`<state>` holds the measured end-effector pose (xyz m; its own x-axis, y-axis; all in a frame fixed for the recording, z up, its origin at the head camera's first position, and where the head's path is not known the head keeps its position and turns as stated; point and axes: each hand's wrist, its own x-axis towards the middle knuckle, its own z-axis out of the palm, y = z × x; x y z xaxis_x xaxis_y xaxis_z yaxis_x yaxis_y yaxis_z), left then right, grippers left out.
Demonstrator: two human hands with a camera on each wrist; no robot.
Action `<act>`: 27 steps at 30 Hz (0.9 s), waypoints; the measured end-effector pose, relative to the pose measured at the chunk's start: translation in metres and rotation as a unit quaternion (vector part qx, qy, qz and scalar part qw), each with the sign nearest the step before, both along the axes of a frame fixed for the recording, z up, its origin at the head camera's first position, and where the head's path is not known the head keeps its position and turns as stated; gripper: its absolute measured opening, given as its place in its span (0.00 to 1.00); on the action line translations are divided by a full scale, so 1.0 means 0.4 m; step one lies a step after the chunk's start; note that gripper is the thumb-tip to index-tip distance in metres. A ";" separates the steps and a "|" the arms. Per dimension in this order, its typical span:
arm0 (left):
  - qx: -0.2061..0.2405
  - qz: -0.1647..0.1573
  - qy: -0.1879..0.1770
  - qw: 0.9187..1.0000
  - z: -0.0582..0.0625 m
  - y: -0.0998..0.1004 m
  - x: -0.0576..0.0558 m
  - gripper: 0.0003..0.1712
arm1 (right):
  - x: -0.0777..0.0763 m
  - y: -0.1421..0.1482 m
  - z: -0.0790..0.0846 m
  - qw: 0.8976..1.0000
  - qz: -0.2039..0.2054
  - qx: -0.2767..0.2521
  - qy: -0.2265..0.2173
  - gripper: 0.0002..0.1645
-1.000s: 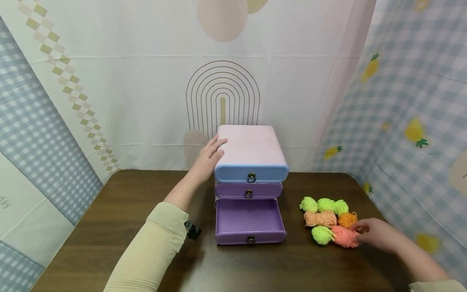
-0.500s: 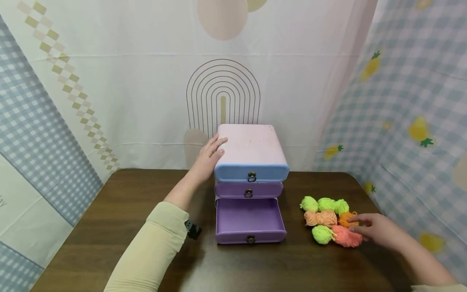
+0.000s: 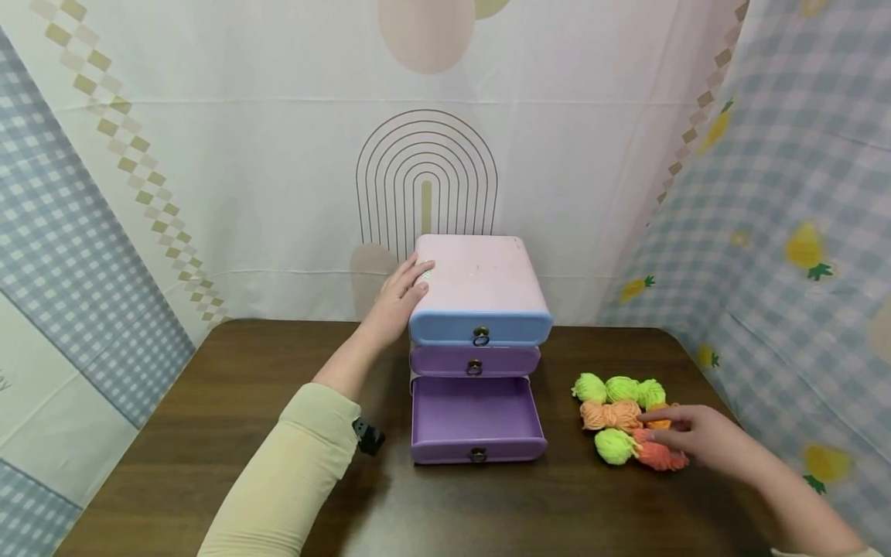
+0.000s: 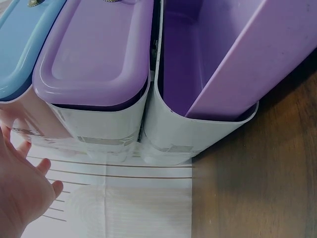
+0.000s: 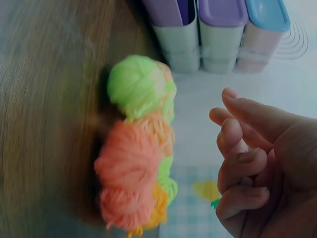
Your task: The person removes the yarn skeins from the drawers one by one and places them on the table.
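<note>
My left hand [image 3: 395, 308] rests on the left top edge of a small stacked drawer unit [image 3: 480, 275], fingers spread over its pale pink top. The bottom purple drawer [image 3: 445, 451] is pulled out and bare inside; the blue drawer [image 3: 445, 329] and middle purple drawer [image 3: 438, 361] are closed. My right hand [image 3: 717, 441] hovers over the right side of a group of yarn skeins, holding nothing, its fingers loosely bent in the right wrist view. Below it lie a coral skein [image 5: 128, 171] and a partly covered orange skein [image 5: 159, 206]. A peach skein [image 3: 609, 415] and a green ball [image 3: 615, 446] lie left of them.
Bright green yarn [image 3: 623, 390] forms the back row of the group. All of it lies on a dark wooden table [image 3: 529, 510], right of the drawers. A patterned cloth [image 3: 292, 178] hangs behind the table, and checked cloth [image 3: 780, 309] hangs at the right.
My right hand has come off the coral skein's right end and moved left and slightly back over the orange and coral skeins. My left hand stays on the drawer unit.
</note>
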<state>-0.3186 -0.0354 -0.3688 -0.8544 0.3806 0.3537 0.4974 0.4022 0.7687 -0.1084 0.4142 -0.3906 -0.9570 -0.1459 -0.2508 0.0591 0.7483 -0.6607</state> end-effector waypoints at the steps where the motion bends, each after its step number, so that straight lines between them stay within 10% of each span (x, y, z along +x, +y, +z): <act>1: 0.000 0.000 -0.001 1.000 0.001 0.000 0.000 0.29 | -0.001 -0.009 0.001 1.000 0.005 -0.002 0.002 0.31; 27: 0.001 0.001 0.005 1.000 0.002 0.000 -0.003 0.29 | -0.018 -0.254 -0.072 0.992 0.075 -0.094 -0.035 0.22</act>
